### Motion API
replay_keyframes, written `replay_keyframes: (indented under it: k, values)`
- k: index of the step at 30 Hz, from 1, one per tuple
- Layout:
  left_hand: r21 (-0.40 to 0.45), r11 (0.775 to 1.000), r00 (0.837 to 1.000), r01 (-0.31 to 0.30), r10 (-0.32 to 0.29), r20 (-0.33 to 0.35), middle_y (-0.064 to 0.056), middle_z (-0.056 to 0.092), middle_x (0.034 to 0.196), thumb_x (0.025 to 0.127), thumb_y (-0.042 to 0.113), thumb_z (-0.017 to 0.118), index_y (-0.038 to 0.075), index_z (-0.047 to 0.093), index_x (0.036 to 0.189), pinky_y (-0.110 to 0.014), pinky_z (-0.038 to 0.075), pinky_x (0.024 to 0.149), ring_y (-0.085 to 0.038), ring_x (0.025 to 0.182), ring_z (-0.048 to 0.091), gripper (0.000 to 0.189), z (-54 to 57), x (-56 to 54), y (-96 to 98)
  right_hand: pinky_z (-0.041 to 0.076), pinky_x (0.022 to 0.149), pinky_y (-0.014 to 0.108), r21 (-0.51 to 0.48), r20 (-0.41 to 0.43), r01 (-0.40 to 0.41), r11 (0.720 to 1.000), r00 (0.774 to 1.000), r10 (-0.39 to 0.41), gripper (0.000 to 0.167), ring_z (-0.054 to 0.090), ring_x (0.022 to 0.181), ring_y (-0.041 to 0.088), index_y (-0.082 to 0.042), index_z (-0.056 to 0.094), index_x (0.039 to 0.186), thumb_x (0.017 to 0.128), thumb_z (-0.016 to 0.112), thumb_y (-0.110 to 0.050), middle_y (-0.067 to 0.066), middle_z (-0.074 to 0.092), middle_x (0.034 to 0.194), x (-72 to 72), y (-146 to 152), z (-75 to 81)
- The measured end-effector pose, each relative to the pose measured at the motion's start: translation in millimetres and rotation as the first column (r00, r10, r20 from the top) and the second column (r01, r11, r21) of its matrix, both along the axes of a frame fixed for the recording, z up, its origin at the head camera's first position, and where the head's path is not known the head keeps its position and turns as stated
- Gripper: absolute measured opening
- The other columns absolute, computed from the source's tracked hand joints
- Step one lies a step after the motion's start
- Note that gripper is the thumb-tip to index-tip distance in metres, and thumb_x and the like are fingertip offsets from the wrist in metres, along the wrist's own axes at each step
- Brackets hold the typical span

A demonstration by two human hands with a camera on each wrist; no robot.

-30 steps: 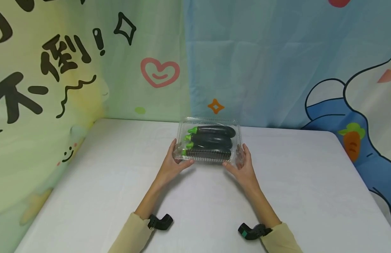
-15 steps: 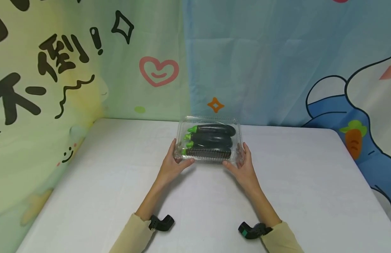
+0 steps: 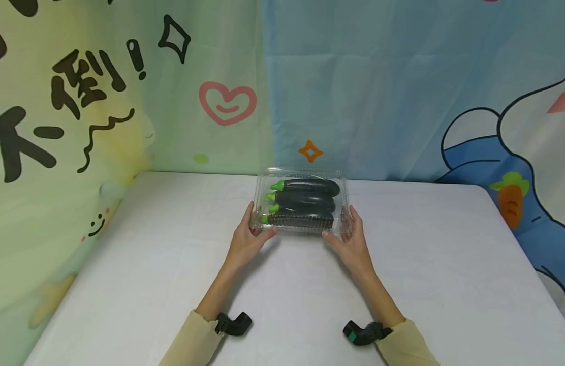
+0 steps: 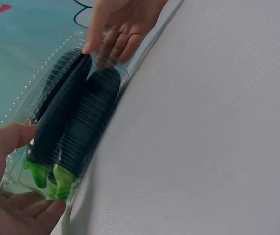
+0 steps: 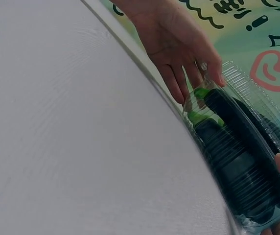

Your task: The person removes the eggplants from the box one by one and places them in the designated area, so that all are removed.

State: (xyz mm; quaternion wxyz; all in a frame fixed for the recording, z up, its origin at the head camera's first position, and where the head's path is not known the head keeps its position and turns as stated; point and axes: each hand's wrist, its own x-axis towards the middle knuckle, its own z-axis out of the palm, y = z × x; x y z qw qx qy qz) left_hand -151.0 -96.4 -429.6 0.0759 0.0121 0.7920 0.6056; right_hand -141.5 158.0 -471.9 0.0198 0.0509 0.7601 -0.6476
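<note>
A clear plastic clamshell box [image 3: 293,230] is at the far side of the table in the head view, its lid down. Several dark eggplants [image 3: 305,202] with green stems lie side by side in it, stems toward the left. My left hand [image 3: 244,243] grips the box's left end, the thumb on the near side and the other fingers around the end. At the right end my right hand [image 3: 354,246] holds it the same way. Both wrist views show the thumbs on the ribbed plastic. I cannot tell whether the box touches the table.
A white-covered table [image 3: 291,300] spreads out under the arms. Close behind the box hangs a printed cloth backdrop [image 3: 378,101], meeting the table's far edge. Each wrist carries a black camera mount, one on the left wrist [image 3: 234,324] and one on the right [image 3: 366,333].
The head view has shifted very slightly against the backdrop. Both hands keep their grip, and the box stays practically in place.
</note>
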Motion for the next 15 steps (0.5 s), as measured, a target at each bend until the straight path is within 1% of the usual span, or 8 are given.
replay_keyframes:
  k: [4, 8, 12, 15]
  values:
    - [0.018, 1.000, 1.000, 0.005, -0.005, -0.008, -0.025, 0.041, 0.149, 0.088, 0.021, 0.070, 0.006, 0.010, 0.156, -0.040, 0.038, 0.111, -0.034, 0.136, 0.046, 0.092, -1.4, -1.0, -1.0, 0.014, 0.123, 0.044, 0.007, -0.007, 0.012, 1.000, 1.000, -0.012, 0.094, 0.008, 0.153, 0.026, -0.020, 0.000, 0.157, 0.091, 0.067, -0.026, 0.006, 0.004, 0.165, -0.6, 0, 0.8]
    - [0.035, 0.999, 1.000, 0.000, 0.000, -0.003, -0.024, 0.042, 0.149, 0.089, 0.021, 0.069, 0.007, 0.010, 0.156, -0.040, 0.038, 0.112, -0.033, 0.135, 0.046, 0.091, -5.6, -3.9, -1.1, 0.015, 0.123, 0.045, 0.006, -0.008, 0.022, 1.000, 1.000, -0.022, 0.092, 0.009, 0.153, 0.026, -0.020, 0.002, 0.157, 0.092, 0.066, -0.026, 0.006, 0.005, 0.165, -1.3, 0, 1.2]
    - [0.059, 0.998, 1.000, -0.019, 0.019, -0.001, -0.022, 0.043, 0.148, 0.088, 0.022, 0.070, 0.010, 0.010, 0.157, -0.039, 0.038, 0.111, -0.031, 0.135, 0.048, 0.092, -21.4, -10.1, -1.8, 0.016, 0.122, 0.046, 0.010, -0.009, 0.030, 0.999, 1.000, -0.030, 0.091, 0.009, 0.152, 0.028, -0.018, 0.003, 0.157, 0.092, 0.066, -0.024, 0.008, 0.007, 0.164, -1.7, 0, 0.5]
    - [0.045, 0.998, 0.999, -0.033, 0.034, -0.023, -0.021, 0.049, 0.143, 0.087, 0.026, 0.071, 0.014, 0.013, 0.157, -0.040, 0.044, 0.107, -0.030, 0.127, 0.055, 0.091, -34.5, -13.7, -2.4, 0.017, 0.122, 0.046, 0.022, -0.006, 0.034, 0.999, 0.999, -0.034, 0.090, 0.010, 0.152, 0.028, -0.017, 0.003, 0.157, 0.092, 0.066, -0.023, 0.008, 0.008, 0.164, -1.4, 0, -0.6]
